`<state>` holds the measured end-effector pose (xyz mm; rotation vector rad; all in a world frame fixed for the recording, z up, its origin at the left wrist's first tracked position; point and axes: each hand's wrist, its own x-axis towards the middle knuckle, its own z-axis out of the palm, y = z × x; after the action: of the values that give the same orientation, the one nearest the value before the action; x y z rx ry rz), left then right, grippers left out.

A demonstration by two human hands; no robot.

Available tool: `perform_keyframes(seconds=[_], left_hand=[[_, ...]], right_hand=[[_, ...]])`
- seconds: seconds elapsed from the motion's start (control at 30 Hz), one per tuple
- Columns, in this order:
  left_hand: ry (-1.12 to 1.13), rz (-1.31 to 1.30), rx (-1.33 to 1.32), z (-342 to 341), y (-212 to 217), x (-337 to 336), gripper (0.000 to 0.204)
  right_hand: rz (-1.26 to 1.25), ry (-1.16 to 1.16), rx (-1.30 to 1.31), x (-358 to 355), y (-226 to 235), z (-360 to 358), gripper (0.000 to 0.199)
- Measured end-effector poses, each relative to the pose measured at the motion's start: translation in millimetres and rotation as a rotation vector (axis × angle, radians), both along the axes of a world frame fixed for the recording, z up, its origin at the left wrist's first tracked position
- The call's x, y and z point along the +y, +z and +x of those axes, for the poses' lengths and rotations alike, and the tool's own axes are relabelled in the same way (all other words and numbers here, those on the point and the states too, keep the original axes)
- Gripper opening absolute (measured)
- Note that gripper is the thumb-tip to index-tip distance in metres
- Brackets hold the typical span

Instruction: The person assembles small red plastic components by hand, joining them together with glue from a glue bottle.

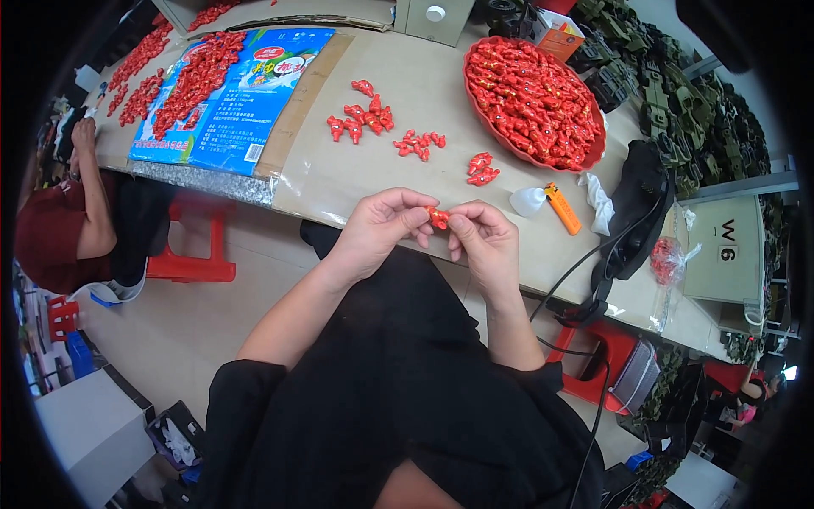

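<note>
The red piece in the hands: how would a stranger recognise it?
On the table, find the heaped red bowl. Below-left, the left hand and right hand nearly meet. Between them is the red piece, pinched while its neighbours lie loose.

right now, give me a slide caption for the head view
Left hand and right hand pinch a small red piece while a red bowl heaped with similar pieces stands to the right.

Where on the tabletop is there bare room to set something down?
Bare tabletop: between the loose red pieces and red bowl; between those pieces and the blue cardboard. Crowded: ahead-right of the right hand, with orange item, white wad, black bag.
</note>
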<state>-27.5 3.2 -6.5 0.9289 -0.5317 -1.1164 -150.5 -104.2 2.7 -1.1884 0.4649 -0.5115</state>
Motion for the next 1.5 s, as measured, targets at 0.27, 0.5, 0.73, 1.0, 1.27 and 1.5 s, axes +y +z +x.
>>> perform_keyframes(seconds=[0.27, 0.5, 0.73, 1.0, 1.27, 1.5], left_hand=[[-0.04, 0.018, 0.043, -0.9, 1.8, 2.2, 0.024], [0.06, 0.018, -0.156, -6.3, -0.2, -1.5, 0.019], [-0.026, 0.143, -0.204, -7.5, 8.2, -1.6, 0.024], [-0.103, 0.147, -0.173, -3.7, 12.5, -1.8, 0.023], [-0.117, 0.164, -0.146, -2.4, 12.9, -2.2, 0.022], [-0.11, 0.175, -0.121, -2.4, 13.3, -1.9, 0.021]], right_hand=[[-0.107, -0.068, -0.055, 6.5, -2.5, 1.5, 0.007], [-0.174, -0.083, -0.055, 6.8, -7.3, 1.5, 0.007], [-0.078, -0.084, -0.061, 5.3, -5.6, 0.1, 0.006], [-0.253, -0.129, -0.074, 8.1, -10.9, -0.4, 0.007], [-0.282, -0.143, -0.07, 10.1, -8.7, 0.1, 0.007], [-0.309, -0.146, -0.056, 10.7, -10.2, 0.2, 0.007]])
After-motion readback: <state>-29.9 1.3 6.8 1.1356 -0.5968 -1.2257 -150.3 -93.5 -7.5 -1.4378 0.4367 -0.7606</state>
